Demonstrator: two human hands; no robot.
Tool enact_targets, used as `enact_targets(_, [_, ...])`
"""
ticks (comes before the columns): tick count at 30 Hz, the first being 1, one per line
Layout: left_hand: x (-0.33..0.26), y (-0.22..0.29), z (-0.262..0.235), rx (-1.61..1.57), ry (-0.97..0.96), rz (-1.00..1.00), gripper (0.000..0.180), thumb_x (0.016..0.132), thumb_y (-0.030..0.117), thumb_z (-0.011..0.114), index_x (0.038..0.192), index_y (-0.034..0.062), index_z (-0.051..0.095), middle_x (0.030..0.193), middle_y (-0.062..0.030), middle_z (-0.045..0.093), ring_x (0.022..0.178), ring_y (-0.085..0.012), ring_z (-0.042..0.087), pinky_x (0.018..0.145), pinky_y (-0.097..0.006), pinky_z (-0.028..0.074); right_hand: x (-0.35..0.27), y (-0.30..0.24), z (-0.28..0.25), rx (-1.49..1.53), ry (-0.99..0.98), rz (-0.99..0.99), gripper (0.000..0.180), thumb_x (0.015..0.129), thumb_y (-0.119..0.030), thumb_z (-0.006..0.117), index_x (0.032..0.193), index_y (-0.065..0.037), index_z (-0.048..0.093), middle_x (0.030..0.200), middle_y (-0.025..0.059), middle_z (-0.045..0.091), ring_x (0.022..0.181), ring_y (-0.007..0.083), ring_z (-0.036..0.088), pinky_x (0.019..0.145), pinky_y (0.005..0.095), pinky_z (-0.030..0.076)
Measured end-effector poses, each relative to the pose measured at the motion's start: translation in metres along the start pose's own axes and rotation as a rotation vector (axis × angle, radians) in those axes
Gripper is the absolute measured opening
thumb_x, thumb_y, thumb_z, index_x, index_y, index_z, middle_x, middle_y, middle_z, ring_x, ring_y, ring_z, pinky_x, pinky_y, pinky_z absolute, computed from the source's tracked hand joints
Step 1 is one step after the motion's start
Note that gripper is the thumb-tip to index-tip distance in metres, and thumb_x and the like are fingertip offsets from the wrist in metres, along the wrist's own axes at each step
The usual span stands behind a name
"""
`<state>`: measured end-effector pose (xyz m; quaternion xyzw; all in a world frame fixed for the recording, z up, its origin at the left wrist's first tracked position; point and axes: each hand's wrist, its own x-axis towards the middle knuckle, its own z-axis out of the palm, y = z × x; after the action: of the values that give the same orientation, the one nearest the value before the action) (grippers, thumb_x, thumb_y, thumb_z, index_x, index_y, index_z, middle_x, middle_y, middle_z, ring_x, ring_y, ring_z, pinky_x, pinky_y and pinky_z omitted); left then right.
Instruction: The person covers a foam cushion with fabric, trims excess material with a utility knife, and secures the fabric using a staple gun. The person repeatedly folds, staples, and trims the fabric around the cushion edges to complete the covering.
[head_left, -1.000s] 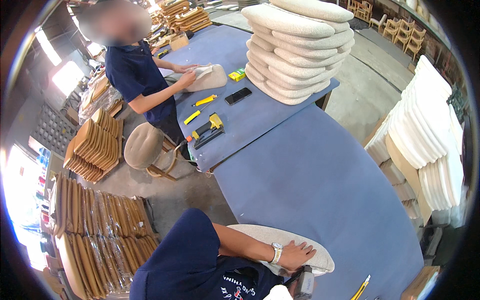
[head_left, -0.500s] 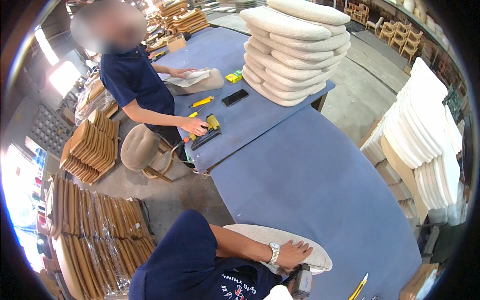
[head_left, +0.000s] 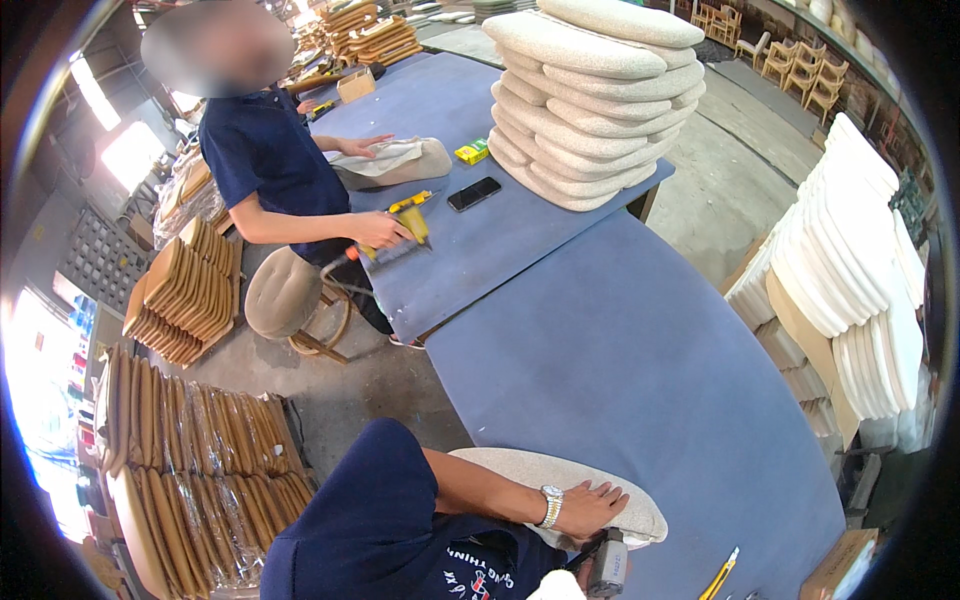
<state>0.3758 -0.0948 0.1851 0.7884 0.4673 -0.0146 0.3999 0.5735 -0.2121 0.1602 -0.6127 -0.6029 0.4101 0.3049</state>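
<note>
My left hand (head_left: 590, 510), with a metal wristwatch (head_left: 551, 506), lies flat on a pale beige upholstered cushion (head_left: 645, 515) at the table's near edge. Its fingers are spread over the cushion's top. Close below that hand is a grey boxy tool end (head_left: 609, 565) with dark parts; what holds it is hidden. My right hand does not show. To its right on the blue table lies a yellow utility knife (head_left: 720, 575).
Across the table a co-worker grips a yellow-and-black staple gun (head_left: 415, 225), other hand on a cushion (head_left: 400, 160). Nearby lie a phone (head_left: 474, 194) and a small yellow-green box (head_left: 472, 151). A tall cushion stack (head_left: 595, 110) stands at the far side; brown cushion stacks (head_left: 200, 480) are at left.
The co-worker's staple gun has lifted off the table and swung toward the cushion. My left hand stays on my cushion, and the grey tool has hardly shifted.
</note>
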Motion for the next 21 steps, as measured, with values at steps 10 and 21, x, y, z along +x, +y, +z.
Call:
enact_targets(10, [-0.002, 0.001, 0.001, 0.031, 0.029, -0.002, 0.099, 0.075, 0.021, 0.080, 0.150, -0.0096, 0.024, 0.154, -0.0333, 0.033, 0.141, -0.0475, 0.041, 0.107, -0.061, 0.043, -0.007, -0.004, 0.000, -0.047, 0.019, 0.018, 0.040, 0.096, -0.022, 0.068, 0.128, 0.001, 0.062, 0.123, 0.0222, 0.067, 0.115, 0.0344, 0.063, 0.097, 0.0452, 0.049])
enact_targets(21, [-0.003, 0.004, -0.001, 0.031, 0.043, -0.023, 0.100, 0.075, 0.028, 0.082, 0.150, -0.0090, 0.026, 0.155, -0.0292, 0.035, 0.143, -0.0455, 0.038, 0.109, -0.061, 0.041, -0.006, 0.000, 0.006, 0.065, 0.139, 0.086, 0.047, 0.090, -0.009, 0.069, 0.131, -0.002, 0.047, 0.096, 0.0095, 0.060, 0.066, 0.0148, 0.055, 0.057, 0.0277, 0.046])
